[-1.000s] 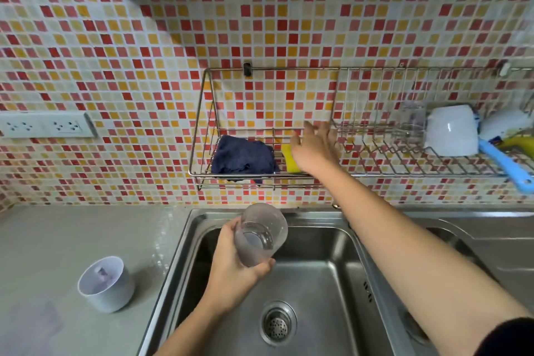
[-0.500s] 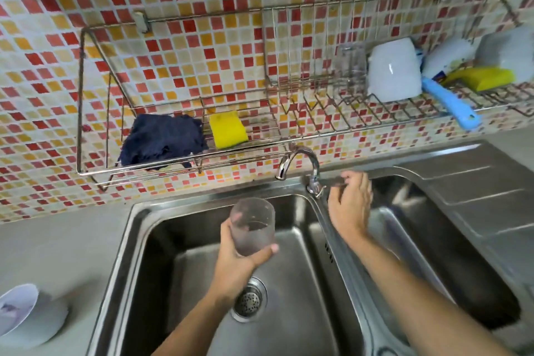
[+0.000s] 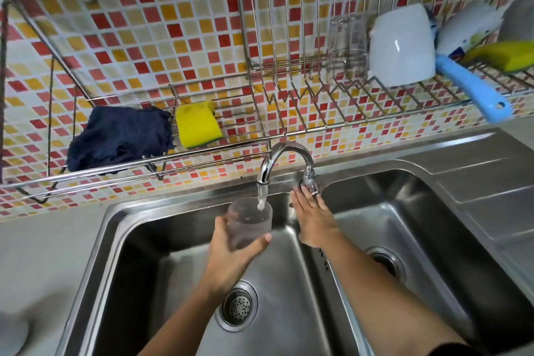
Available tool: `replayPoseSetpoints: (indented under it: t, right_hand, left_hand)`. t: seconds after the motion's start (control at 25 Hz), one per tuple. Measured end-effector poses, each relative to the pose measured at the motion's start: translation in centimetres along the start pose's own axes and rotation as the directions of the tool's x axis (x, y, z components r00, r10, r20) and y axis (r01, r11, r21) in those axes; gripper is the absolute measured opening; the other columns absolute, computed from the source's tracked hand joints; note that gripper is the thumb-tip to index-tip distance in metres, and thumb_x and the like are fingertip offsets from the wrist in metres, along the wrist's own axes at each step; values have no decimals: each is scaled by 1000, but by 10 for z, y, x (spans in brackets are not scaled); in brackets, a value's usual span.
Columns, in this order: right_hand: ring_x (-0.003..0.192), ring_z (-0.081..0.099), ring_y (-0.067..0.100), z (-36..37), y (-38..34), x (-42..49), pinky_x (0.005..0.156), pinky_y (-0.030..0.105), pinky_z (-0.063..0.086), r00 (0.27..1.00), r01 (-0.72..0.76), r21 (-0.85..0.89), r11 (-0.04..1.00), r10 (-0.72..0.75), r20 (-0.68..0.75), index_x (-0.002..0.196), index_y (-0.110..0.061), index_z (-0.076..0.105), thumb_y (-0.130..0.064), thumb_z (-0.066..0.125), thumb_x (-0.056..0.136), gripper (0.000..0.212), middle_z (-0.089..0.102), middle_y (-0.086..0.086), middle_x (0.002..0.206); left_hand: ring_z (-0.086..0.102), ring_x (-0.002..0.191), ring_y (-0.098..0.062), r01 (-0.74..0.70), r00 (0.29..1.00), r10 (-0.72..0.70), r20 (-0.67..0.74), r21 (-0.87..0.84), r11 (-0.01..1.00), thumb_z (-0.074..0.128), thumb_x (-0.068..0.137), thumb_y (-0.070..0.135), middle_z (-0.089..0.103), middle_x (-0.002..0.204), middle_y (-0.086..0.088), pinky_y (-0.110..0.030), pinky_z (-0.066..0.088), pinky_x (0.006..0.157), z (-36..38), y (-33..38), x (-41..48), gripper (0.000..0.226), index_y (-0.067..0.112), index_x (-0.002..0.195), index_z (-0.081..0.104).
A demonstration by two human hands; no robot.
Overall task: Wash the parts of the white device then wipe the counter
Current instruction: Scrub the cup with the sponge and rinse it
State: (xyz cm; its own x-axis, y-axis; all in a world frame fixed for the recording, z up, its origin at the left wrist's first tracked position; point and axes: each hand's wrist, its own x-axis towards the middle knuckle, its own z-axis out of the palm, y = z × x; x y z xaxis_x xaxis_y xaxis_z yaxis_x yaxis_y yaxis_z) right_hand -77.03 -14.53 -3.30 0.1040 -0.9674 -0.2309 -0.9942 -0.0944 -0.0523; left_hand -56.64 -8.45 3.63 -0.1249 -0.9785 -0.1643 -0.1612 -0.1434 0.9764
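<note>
Rinsing under the chrome tap point(image 3: 284, 160).
Your left hand point(image 3: 231, 254) grips the clear plastic cup point(image 3: 250, 222) beneath running water; your right hand point(image 3: 313, 218), fingers extended, rests at the tap lever.

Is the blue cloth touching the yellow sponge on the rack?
Touching: the head view shows the dark blue cloth's right edge pressed against the yellow sponge's left side on the wire rack, with no gap between them.

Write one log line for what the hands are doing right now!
step: rinsing | left hand: holding clear cup under running faucet | right hand: at tap handle
</note>
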Motion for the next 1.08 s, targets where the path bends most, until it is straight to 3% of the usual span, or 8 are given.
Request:
replayPoseSetpoints:
  t: [0.12, 0.28, 0.36, 0.48, 0.56, 0.72, 0.88, 1.08]
  right_hand:
    - [140, -23, 19, 2, 5, -6, 115, 42, -10, 999, 36, 74, 997, -37, 18, 145, -11, -17, -25, 49, 89, 87, -28, 3, 151]
    - [142, -16, 22, 31, 12, -51, 113, 41, -5, 995, -44, 227, 973, 63, -79, 147, -13, -9, -30, 39, 94, 73, -25, 5, 151]
    - [143, -14, 23, 50, 12, -74, 114, 42, -2, 990, -114, 220, 969, 130, -58, 148, -15, -7, -36, 30, 96, 67, -21, 7, 153]
    - [144, -5, 28, 71, 8, -89, 114, 48, 8, 973, -208, 236, 949, 226, -52, 148, -18, -4, -52, 8, 85, 72, -17, 6, 153]
    - [144, 2, 30, 77, 6, -91, 112, 49, 13, 962, -230, 261, 938, 259, -86, 148, -17, 1, -51, 16, 87, 71, -8, 7, 155]
    - [142, 16, 30, 75, 2, -91, 110, 49, 22, 948, -245, 259, 934, 287, -136, 148, -12, 13, -31, 48, 86, 73, 7, 8, 155]
    - [141, 18, 28, 75, 1, -90, 109, 42, 16, 947, -261, 280, 924, 301, -109, 147, -9, 13, -19, 56, 76, 84, 6, 7, 153]
    - [141, -18, 19, 74, 2, -91, 110, 35, -9, 955, -224, 276, 935, 267, -129, 143, -15, -21, -19, 36, 88, 80, -25, 3, 151]
  left_hand:
    - [65, 88, -1, -10, 1000, 12, -27, 39, 999, 83, 66, 13, 61, 109, -2, -22, 55, 69, 9, 1, 11, 63, 15, 113, 43]
    - [63, 106, -20, 11, 1000, -11, 14, 30, 1000, 83, 61, 15, 60, 125, 1, -31, 58, 70, 21, -7, 21, 91, 37, 132, 30]
    - [66, 97, -20, 56, 998, -56, 9, 27, 998, 82, 59, 19, 61, 122, -2, -28, 57, 58, 29, -6, 24, 90, 36, 132, 32]
    - [67, 62, -2, 150, 989, -149, -26, 80, 985, 77, 71, 20, 61, 114, -5, -13, 49, 44, 40, 11, 30, 63, 23, 124, 43]
    - [65, 52, 2, 202, 978, -195, -75, 108, 973, 75, 76, 26, 59, 109, -4, -9, 47, 45, 43, 19, 37, 53, 16, 119, 46]
    - [63, 86, -14, 239, 963, -195, -184, 258, 936, 71, 63, 61, 67, 106, 1, -23, 47, 74, 39, 13, 47, 69, 18, 114, 53]
    - [63, 87, -17, 294, 941, -219, -260, 301, 907, 66, 54, 72, 69, 99, 3, -26, 46, 75, 28, 6, 46, 71, 21, 104, 60]
    - [59, 79, -11, 182, 980, -133, -147, 400, 898, 81, 60, 50, 63, 90, 7, -23, 45, 71, 24, 8, 38, 63, 17, 106, 51]
